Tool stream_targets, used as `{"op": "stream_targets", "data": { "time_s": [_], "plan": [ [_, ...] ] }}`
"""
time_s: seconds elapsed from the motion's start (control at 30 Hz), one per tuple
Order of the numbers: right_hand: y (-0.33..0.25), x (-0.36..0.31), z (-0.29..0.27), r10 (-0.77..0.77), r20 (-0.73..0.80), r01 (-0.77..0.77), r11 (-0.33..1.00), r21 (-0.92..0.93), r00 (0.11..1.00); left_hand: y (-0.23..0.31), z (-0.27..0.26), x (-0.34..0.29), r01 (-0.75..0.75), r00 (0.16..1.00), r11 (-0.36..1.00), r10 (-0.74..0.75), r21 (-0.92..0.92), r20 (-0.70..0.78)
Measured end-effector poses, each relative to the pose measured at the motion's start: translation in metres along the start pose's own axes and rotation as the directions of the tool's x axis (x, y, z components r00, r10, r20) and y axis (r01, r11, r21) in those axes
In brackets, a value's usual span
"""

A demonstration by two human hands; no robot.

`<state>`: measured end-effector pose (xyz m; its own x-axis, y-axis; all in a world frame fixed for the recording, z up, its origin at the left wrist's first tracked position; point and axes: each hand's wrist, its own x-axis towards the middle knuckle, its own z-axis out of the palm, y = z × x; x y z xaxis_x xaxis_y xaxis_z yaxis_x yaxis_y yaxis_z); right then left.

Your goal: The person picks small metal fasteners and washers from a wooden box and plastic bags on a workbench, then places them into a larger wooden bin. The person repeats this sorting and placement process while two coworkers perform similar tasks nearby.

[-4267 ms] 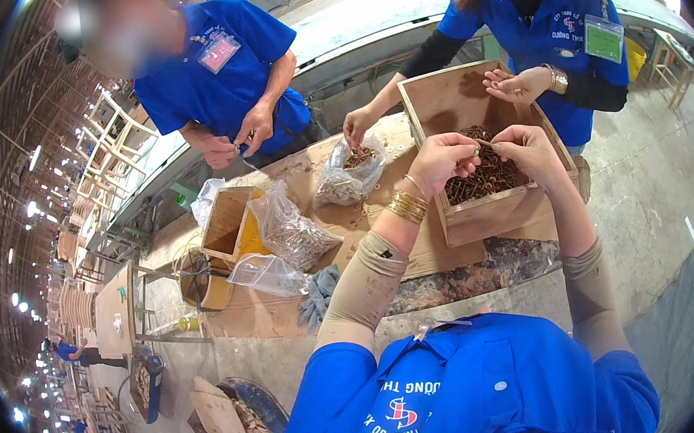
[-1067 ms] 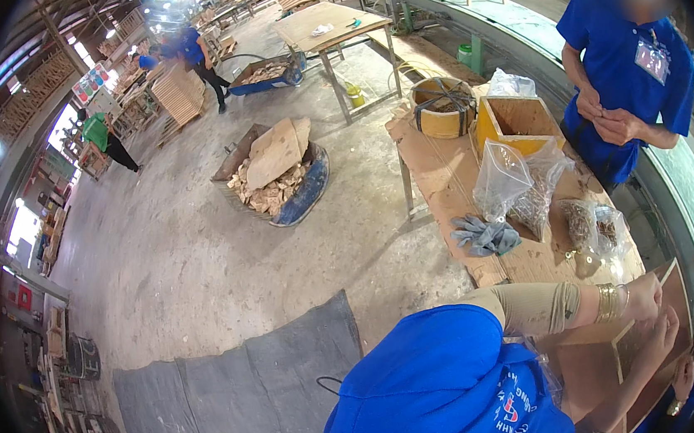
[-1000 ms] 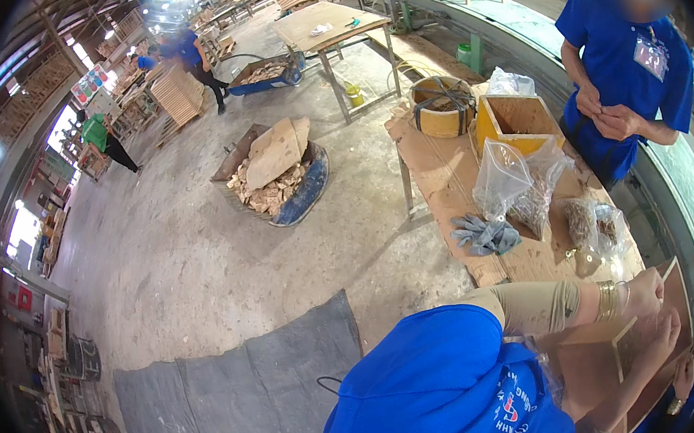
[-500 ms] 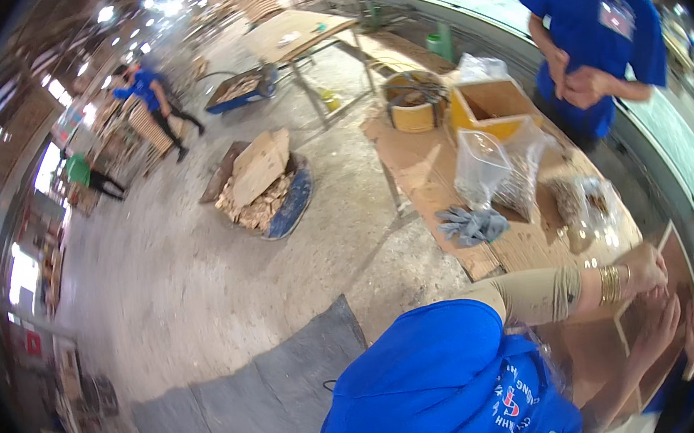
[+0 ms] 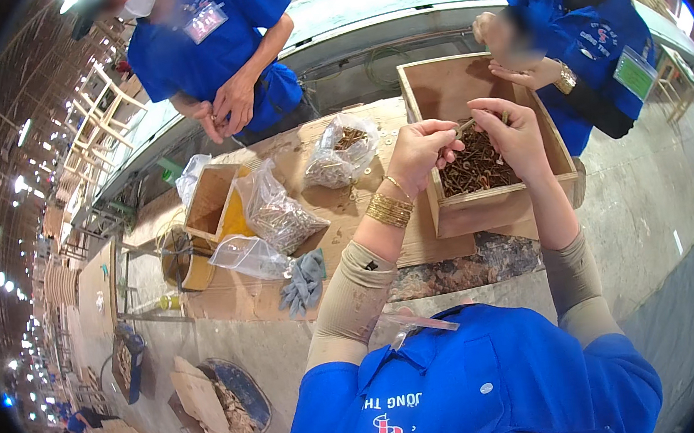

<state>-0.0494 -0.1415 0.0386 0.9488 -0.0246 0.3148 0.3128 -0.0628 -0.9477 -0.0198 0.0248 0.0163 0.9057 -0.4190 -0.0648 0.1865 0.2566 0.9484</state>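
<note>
Slim metal piece (image 5: 464, 127): one, between the two hands; left hand (image 5: 423, 156) and right hand (image 5: 518, 140) each pinching it at the fingertips. Wooden box (image 5: 501, 212): one, open, beneath the hands; contents, dark fasteners (image 5: 470, 173). Clear plastic bag (image 5: 334, 170): one, filled, left of the left hand, on the table (image 5: 357, 230). Grey gloves (image 5: 303, 284): beside the left forearm.

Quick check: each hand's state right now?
Left hand: closed, pinching a small slender part.
Right hand: closed, apparently gripping that part's other end.
</note>
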Motion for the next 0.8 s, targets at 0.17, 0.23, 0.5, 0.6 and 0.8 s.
{"op": "stream_targets", "data": {
  "time_s": [0.17,0.23,0.5,0.6,0.8],
  "plan": [
    [0.002,0.001,-0.001,-0.156,0.004,0.151,0.947,-0.283,0.988,0.002,0.01,0.005,0.002,1.0,0.998,-0.002,0.066,0.001],
    [0.001,0.003,-0.003,-0.277,0.016,0.263,0.89,-0.372,0.961,0.001,0.013,0.007,0.016,1.0,0.995,-0.016,0.099,-0.011],
    [0.0,0.006,-0.008,-0.173,0.188,0.247,0.821,-0.515,0.967,0.0,0.018,0.014,0.031,0.999,0.989,-0.035,0.142,0.027],
    [0.011,0.006,-0.008,-0.101,0.206,0.185,0.878,-0.441,0.973,0.0,0.017,0.018,0.033,0.998,0.986,-0.042,0.165,0.05],
    [0.022,0.009,-0.03,0.254,0.083,-0.254,0.967,-0.007,0.964,-0.003,0.019,0.029,0.13,0.991,0.967,-0.136,0.22,0.013]
  ]
}}
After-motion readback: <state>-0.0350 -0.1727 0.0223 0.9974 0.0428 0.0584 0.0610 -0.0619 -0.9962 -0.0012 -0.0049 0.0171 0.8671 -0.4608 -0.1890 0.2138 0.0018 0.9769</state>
